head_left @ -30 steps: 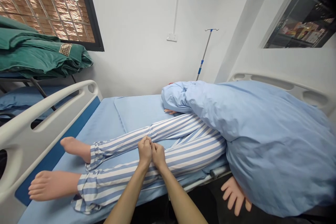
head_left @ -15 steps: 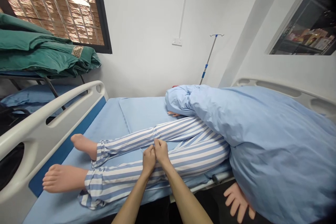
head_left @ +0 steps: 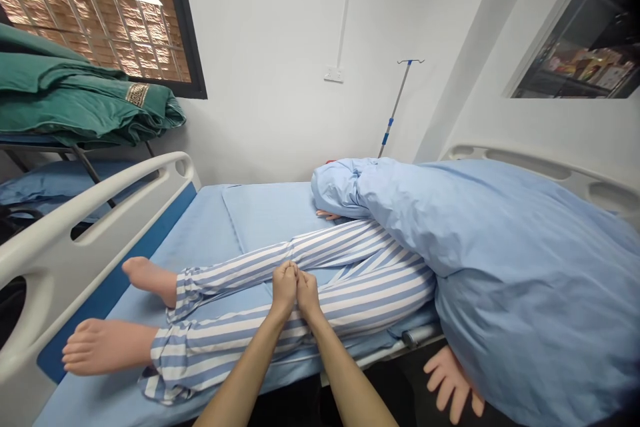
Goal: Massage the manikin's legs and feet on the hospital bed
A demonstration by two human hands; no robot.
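My left hand is closed in a loose fist above the manikin's legs in striped pyjama trousers. My right hand, curled the same way, is right beside it, the two touching at the knuckles. No object shows in either fist. Both are over the near leg and the gap between the legs, around knee height; whether they touch the trousers I cannot tell. The legs lie stretched out on the blue bed sheet. Bare feet stick out at the left.
A blue quilt covers the manikin's upper body, and a manikin hand hangs over the near edge. A white footboard bounds the left. An IV pole stands behind. Green folded bedding is piled at left.
My left fist has risen and moved forward slightly, while my right fist has dropped back toward me. The view has shifted a little; the manikin lies as before.
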